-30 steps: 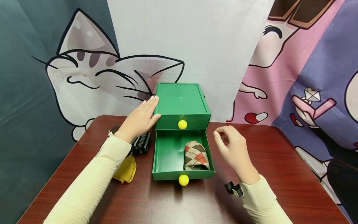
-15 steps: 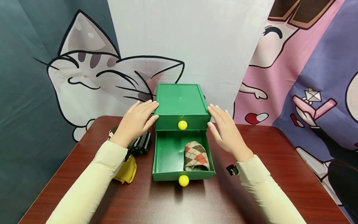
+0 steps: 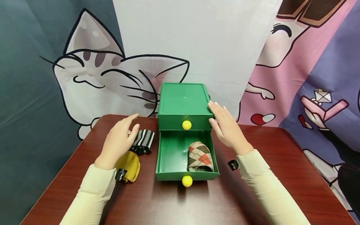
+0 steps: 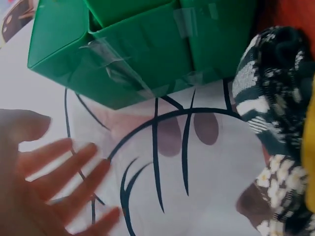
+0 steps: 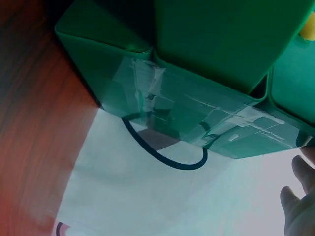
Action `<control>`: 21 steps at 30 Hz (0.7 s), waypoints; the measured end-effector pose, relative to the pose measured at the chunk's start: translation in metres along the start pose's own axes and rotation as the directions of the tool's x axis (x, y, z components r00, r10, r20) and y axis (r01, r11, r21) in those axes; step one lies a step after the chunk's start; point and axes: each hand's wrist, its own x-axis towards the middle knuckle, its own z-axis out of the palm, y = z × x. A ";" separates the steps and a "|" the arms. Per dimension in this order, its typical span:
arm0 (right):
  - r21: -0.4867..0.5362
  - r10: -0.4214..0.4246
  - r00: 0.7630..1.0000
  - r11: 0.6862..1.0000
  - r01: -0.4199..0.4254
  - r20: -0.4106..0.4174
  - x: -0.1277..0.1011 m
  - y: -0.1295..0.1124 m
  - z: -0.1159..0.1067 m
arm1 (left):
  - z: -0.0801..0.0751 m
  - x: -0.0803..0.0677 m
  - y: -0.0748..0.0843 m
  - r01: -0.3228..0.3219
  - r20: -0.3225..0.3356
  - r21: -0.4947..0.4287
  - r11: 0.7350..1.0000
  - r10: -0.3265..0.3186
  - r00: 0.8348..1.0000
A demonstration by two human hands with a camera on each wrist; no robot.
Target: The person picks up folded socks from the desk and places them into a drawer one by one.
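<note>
Right hand (image 3: pixel 226 128) flat, fingers straight, pressed on green drawer box (image 3: pixel 184 103) right side | left hand (image 3: pixel 119 140) relaxed, empty, just above striped sock (image 3: pixel 144 140)

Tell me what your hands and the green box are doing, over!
Left hand open above striped sock, holding nothing. Right hand flat against green drawer box. Bottom drawer open, argyle sock inside. Yellow sock beside box.

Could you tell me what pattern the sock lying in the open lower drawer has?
The sock is argyle: brown, beige and orange diamonds, clearest in the head view.
</note>
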 end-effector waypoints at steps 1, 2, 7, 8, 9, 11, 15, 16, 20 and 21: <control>0.004 -0.002 1.000 1.000 0.002 0.001 0.000 0.001 0.000 | -0.001 -0.005 -0.002 0.055 0.027 -0.010 0.998 -0.054 0.998; 0.005 -0.004 1.000 1.000 0.004 0.001 0.000 0.002 0.000 | -0.002 -0.010 -0.003 0.107 0.054 -0.016 0.994 -0.106 0.993; 0.017 -0.025 0.999 1.000 0.025 -0.020 0.003 0.005 0.000 | -0.005 -0.030 -0.016 0.270 0.158 -0.019 0.963 -0.264 0.952; 0.019 -0.030 0.999 0.999 0.030 -0.028 0.003 0.005 0.000 | -0.006 -0.033 -0.019 0.290 0.183 -0.014 0.957 -0.283 0.942; 0.021 -0.035 0.999 0.999 0.036 -0.035 0.004 0.005 -0.001 | -0.006 -0.036 -0.022 0.309 0.208 -0.010 0.951 -0.300 0.931; 0.021 -0.045 0.998 0.999 0.046 -0.049 0.005 0.006 -0.001 | -0.005 -0.043 -0.029 0.345 0.267 0.005 0.939 -0.334 0.904; 0.012 -0.066 0.996 0.998 0.067 -0.057 0.005 0.008 -0.001 | -0.004 -0.050 -0.042 0.411 0.380 0.039 0.911 -0.394 0.837; 0.007 -0.070 0.996 0.997 0.070 -0.054 0.005 0.008 -0.002 | -0.004 -0.051 -0.045 0.424 0.403 0.047 0.904 -0.406 0.820; -0.013 -0.078 0.997 0.997 0.078 -0.021 0.006 0.008 -0.004 | -0.003 -0.051 -0.055 0.451 0.472 0.061 0.890 -0.424 0.773; -0.019 -0.079 0.997 0.997 0.079 -0.009 0.006 0.009 -0.005 | -0.002 -0.051 -0.057 0.449 0.482 0.066 0.891 -0.422 0.767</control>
